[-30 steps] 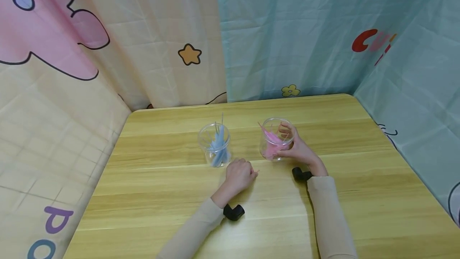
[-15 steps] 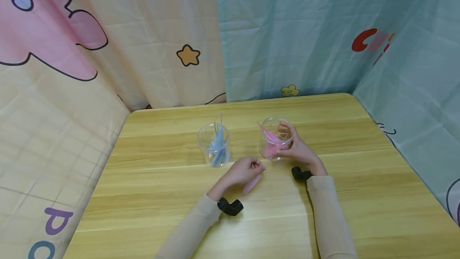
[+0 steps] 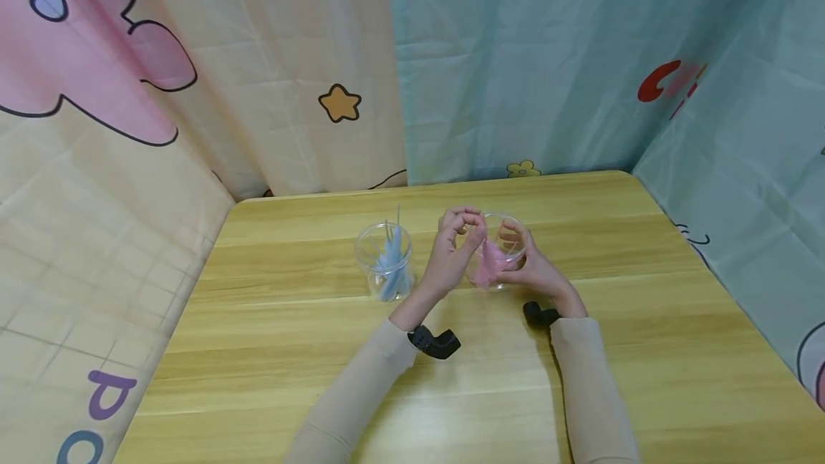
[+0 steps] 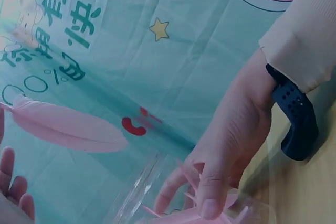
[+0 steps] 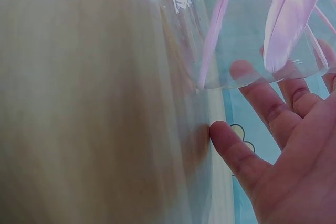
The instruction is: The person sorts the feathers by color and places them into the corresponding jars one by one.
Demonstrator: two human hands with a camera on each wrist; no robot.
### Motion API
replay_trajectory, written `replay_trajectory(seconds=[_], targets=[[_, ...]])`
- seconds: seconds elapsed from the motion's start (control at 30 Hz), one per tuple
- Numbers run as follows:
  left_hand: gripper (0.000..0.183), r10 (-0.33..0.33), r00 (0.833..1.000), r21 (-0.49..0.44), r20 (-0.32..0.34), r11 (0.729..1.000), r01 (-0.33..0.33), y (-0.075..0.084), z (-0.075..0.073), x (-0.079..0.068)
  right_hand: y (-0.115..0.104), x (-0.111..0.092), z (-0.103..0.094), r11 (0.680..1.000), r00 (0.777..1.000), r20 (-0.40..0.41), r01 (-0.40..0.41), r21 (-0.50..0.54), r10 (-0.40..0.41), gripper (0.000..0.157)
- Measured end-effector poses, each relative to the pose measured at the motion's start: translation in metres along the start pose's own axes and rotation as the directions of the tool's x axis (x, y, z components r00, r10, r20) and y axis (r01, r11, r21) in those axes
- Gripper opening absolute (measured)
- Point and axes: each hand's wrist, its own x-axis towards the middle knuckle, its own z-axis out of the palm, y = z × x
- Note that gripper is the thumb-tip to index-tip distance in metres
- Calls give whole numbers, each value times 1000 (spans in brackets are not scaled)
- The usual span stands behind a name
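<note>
A pink feather [image 4: 68, 127] is pinched near its quill by my left hand [image 3: 451, 253], which is raised at the left rim of a clear jar [image 3: 495, 215]. My right hand [image 3: 541, 272] holds that jar from its right side, thumb in front and fingers curled round the back. Several pink feathers [image 5: 286, 30] show inside through the wall. In the left wrist view the held feather lies nearly level, apart from the jar below it; the left fingertips are partly cut off at the edge.
A second clear jar [image 3: 368, 253] with several blue feathers [image 3: 390, 263] stands to the left, close to my left forearm. Both jars are on a wooden table [image 3: 290, 335], with patterned curtains [image 3: 515, 56] behind and at the sides.
My left hand has lifted the pink feather from low over the table in front of the jars, up to the rim of the right jar. The right hand has kept its hold.
</note>
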Motion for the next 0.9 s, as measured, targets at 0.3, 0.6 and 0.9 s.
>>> replay_trajectory(seconds=[0.3,0.6,0.9], targets=[[10,97,958,1,-271,995,-100,-39,22,28,-17,-4,3,1000,1000,-6,-15,-15,15,97],[25,63,943,44,-326,998,-51,-69,30,29,13,0,1,1000,1000,-20,-24,-5,24,100],[26,83,937,85,-339,995,-58,-75,22,18,15,2,1,1000,999,-32,4,-1,-4,101]])
